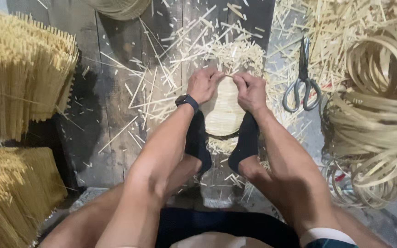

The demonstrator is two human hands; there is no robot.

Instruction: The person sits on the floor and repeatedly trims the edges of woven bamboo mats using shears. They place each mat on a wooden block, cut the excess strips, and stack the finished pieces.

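Observation:
A small round woven bamboo disc (222,114) lies on the floor, pinned between my two feet in black socks (197,140). My left hand (203,84), with a black watch at the wrist, and my right hand (251,91) meet at the disc's far edge. Both pinch a thin bamboo strip (229,76) there, fingers closed on it.
Large scissors (302,85) lie on the floor to the right. Coiled bamboo hoops (377,115) pile up at the far right. Stacks of woven bamboo pieces (21,73) stand at the left. Loose bamboo slivers (161,78) litter the dark wooden boards.

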